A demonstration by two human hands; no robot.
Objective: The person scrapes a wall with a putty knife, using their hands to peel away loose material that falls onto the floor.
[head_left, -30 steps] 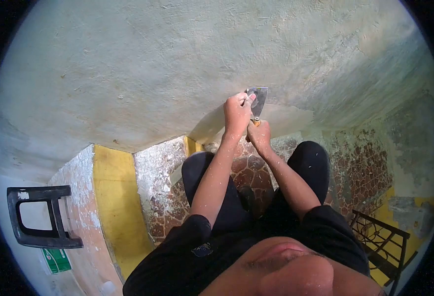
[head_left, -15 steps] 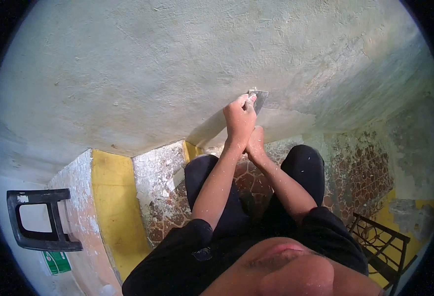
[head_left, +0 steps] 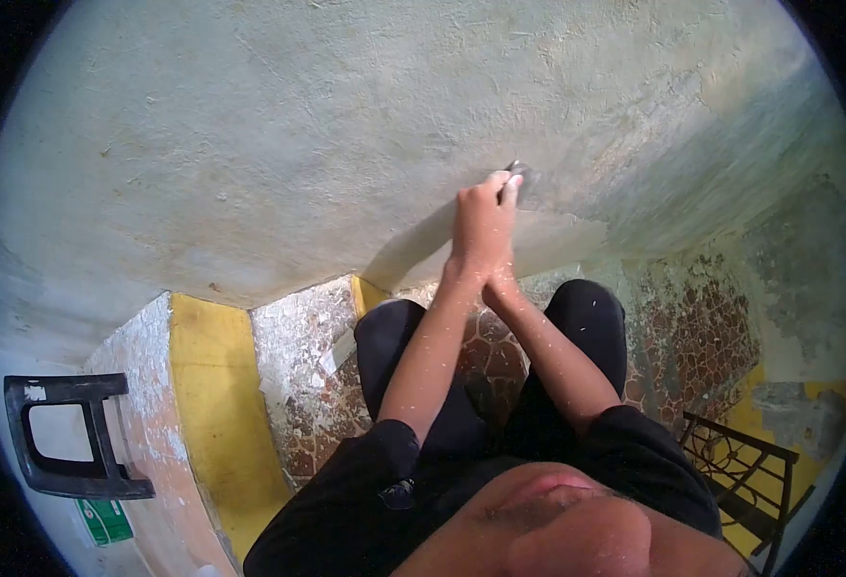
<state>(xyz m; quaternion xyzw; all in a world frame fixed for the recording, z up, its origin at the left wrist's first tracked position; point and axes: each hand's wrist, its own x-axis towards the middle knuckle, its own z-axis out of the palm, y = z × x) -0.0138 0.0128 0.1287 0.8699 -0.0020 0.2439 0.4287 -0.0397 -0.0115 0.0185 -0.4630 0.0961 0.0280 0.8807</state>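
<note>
- Grey-green, rough plaster covers the wall [head_left: 288,144] in the head view, filling the upper part with its uneven, scuffed surface.
- Left hand [head_left: 484,221] is raised at the wall, back toward the camera, fingers curled and thumb pressed in, clasping a dark tool [head_left: 526,174]; only a small end of it shows just beyond the fingertips.
- That end lies against or very near the plaster; contact cannot be made out.
- Right hand [head_left: 503,280] sits below and behind the left, the two wrists overlapping; its fingers are hidden, so I cannot tell whether it grasps anything.
- Pale flecks dot both forearms, and a shadow falls on the wall left of the left hand.
- Smoother, lighter plaster shows on the wall just below the hands.
- Black trousers [head_left: 586,322] cover the bent knees, one on either side of the forearms.
- Brown, stone-patterned floor [head_left: 495,358] shows between the knees, with whitish residue spread over it farther left.
- Yellow paint marks a ledge [head_left: 216,385] on the left; beyond it are a black frame [head_left: 101,447] and a green-and-white packet [head_left: 106,522].
- Dark metal railing [head_left: 742,436] stands at the lower right, near a yellow, patched surface.
</note>
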